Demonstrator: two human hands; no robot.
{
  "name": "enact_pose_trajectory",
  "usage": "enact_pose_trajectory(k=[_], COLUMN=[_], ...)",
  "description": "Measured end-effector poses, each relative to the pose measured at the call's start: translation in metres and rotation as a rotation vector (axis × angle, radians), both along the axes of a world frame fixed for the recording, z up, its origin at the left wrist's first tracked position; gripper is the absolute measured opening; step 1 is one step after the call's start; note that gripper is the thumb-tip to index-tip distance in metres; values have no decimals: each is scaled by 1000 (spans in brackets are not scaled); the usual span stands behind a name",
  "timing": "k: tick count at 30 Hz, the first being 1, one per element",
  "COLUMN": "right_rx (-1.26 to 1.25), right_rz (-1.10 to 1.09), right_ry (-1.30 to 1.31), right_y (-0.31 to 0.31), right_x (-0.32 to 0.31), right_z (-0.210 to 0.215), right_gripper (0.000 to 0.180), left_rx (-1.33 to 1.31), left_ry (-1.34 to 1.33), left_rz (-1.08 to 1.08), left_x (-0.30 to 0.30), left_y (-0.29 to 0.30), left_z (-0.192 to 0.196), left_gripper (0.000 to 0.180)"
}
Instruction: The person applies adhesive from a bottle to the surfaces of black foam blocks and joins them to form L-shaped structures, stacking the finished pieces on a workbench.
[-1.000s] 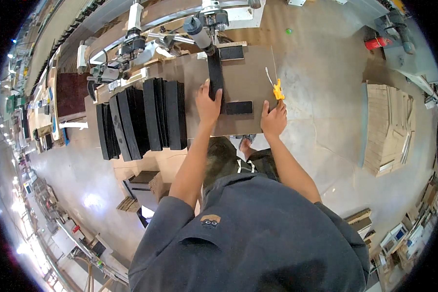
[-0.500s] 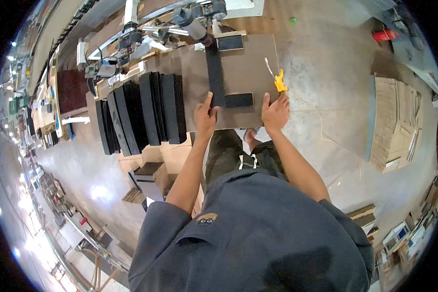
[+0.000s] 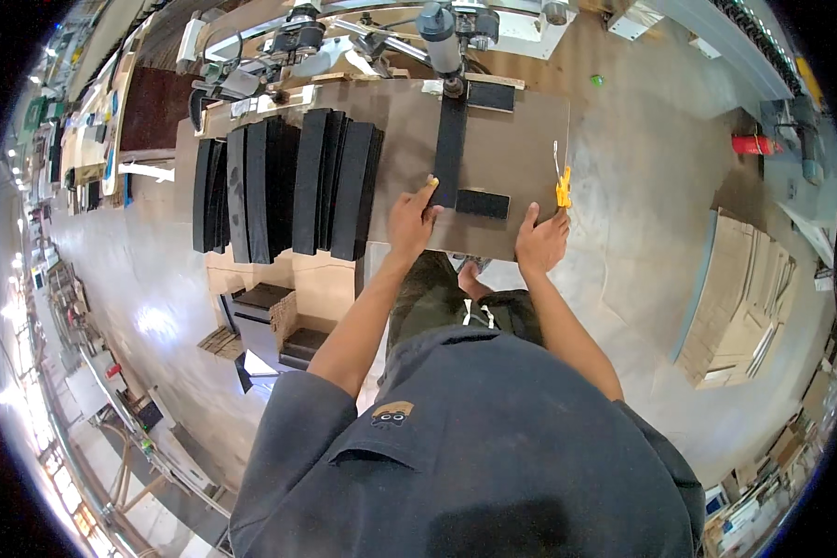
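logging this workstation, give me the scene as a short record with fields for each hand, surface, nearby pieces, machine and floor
left hand: index fingertip at the left edge of a long black strip
right hand: at the near right corner, just below a yellow tool
surface: brown board
nearby pieces: short black block right of the strip; grouped black strips at left
machine: grey cylinder at the strip's far end
floor: cardboard stack at right

Plain black was seen on the long strip (image 3: 450, 139), the short block (image 3: 483, 204) and the stacked strips (image 3: 361, 186), and brown on the counter (image 3: 521, 139). Yellow was shown by the small tool (image 3: 564, 189), red by the cylinder (image 3: 755, 145), and dark grey by the shirt (image 3: 530, 409).
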State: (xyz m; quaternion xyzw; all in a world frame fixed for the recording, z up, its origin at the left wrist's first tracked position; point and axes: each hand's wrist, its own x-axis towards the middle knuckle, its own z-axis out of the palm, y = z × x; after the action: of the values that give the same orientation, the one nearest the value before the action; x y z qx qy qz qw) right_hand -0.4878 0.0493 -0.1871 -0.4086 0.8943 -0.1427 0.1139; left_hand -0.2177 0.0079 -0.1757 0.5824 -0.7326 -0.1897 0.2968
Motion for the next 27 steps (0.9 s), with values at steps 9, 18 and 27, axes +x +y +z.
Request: enact_pose_trajectory(k=[9,18,27], right_rx=[-9,-112,-64], right_rz=[20,0,-15], right_ry=[16,81,38], right_y=[0,2,0], right_x=[0,4,4], right_z=[-5,-16,-16], right_gripper=[91,82,82], left_rx=[-54,-2,-5], left_ry=[62,66,18], left_rz=[-37,-50,-42], left_x=[2,5,7], left_y=[-3,-1,-6], left_z=[-7,-11,-15], left_gripper=[67,67,71])
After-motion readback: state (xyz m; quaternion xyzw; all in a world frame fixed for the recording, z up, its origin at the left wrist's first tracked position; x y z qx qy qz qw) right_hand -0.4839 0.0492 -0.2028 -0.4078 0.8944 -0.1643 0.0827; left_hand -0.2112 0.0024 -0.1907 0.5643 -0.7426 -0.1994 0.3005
